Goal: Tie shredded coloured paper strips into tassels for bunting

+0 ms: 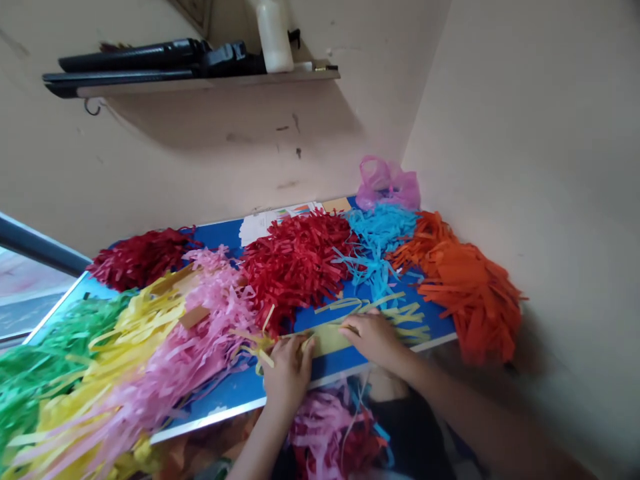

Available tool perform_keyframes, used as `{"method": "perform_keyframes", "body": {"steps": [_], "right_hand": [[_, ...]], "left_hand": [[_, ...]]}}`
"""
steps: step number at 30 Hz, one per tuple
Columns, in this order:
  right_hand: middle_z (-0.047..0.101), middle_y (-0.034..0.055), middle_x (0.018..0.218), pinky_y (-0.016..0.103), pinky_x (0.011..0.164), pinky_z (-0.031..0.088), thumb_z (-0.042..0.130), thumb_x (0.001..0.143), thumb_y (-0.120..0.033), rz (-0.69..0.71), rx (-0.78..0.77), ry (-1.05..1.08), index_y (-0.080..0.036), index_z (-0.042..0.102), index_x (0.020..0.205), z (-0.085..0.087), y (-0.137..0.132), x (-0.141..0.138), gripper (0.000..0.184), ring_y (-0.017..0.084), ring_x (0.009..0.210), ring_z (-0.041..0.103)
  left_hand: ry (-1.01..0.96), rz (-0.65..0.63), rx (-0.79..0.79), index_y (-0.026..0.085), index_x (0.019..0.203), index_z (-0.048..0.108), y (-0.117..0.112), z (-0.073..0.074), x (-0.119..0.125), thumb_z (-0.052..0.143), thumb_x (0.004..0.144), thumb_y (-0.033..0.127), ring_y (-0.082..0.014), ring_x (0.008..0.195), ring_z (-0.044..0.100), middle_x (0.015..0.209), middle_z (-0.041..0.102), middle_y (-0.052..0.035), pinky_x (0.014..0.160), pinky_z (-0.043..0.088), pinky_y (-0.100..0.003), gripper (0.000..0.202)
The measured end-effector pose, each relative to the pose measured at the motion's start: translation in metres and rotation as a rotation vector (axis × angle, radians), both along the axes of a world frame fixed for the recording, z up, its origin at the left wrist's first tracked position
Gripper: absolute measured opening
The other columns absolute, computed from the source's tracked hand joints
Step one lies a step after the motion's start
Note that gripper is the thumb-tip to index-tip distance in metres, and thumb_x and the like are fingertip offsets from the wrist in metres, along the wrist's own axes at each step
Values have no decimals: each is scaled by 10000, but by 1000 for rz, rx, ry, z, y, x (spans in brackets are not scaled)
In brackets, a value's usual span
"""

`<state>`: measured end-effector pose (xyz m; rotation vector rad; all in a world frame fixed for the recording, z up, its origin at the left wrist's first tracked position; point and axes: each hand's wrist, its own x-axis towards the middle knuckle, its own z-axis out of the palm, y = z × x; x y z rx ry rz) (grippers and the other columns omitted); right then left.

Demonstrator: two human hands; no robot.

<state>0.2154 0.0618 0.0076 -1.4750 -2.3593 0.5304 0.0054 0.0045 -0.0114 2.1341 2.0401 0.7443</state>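
Observation:
A strip of pale yellow tissue paper (330, 339) with fringed ends lies across the front of the blue table. Its left end is pinched in my left hand (287, 370), with cut fringe sticking out past the fingers. On the right, my right hand (375, 337) has its fingers closed on the same paper, and fringe (407, 320) fans out beyond it. The middle of the strip lies flat between both hands. Just behind it sits a heap of red tissue fringe (300, 257), and pink fringe (215, 313) lies left of my left hand.
Blue fringe (383, 233), orange fringe (470, 280), yellow fringe (135, 340), green fringe (55, 360) and dark red fringe (145, 257) cover the blue table (220, 393). A pink plastic bag (387, 187) stands in the corner. A wall shelf (210, 85) holds a white bottle (275, 37).

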Motion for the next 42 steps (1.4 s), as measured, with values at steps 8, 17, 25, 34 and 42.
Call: {"method": "perform_keyframes", "body": {"steps": [8,17,25,34,42], "right_hand": [[740,5,790,323,779,298,616,887,-261,-24,41,-114,-212,684,739,-2,11,-5,170,179,773,642],[734,12,742,332,756,288,641,890,-374,-28,52,-162,-208,683,739,-7,21,-9,228,180,728,638],[693,73,918,382,817,301,660,874,-352,-76,146,-189,-204,654,870,2,18,-9,148,256,910,576],[654,77,940,375,870,323,558,773,-172,485,223,-90,-162,626,942,-1,3,2,182,224,902,545],[704,73,945,388,907,304,564,713,-145,480,194,-67,-149,662,997,5,22,13,300,213,848,595]], "left_hand": [[154,92,-62,212,777,721,10,9,11,489,911,351,-261,767,664,684,727,-72,865,344,-447,302],[241,96,-112,219,741,712,16,10,12,466,910,351,-269,759,669,666,720,-55,817,337,-431,326],[305,67,-39,227,948,715,13,11,7,503,921,320,-299,948,627,953,742,-97,891,330,-480,233],[337,-541,-89,246,1050,686,20,38,-14,575,824,265,-281,1020,581,1047,728,-51,972,293,-523,252],[425,-400,2,233,991,704,11,23,-16,494,821,134,-293,1006,625,1002,753,-69,944,289,-565,288]]}}
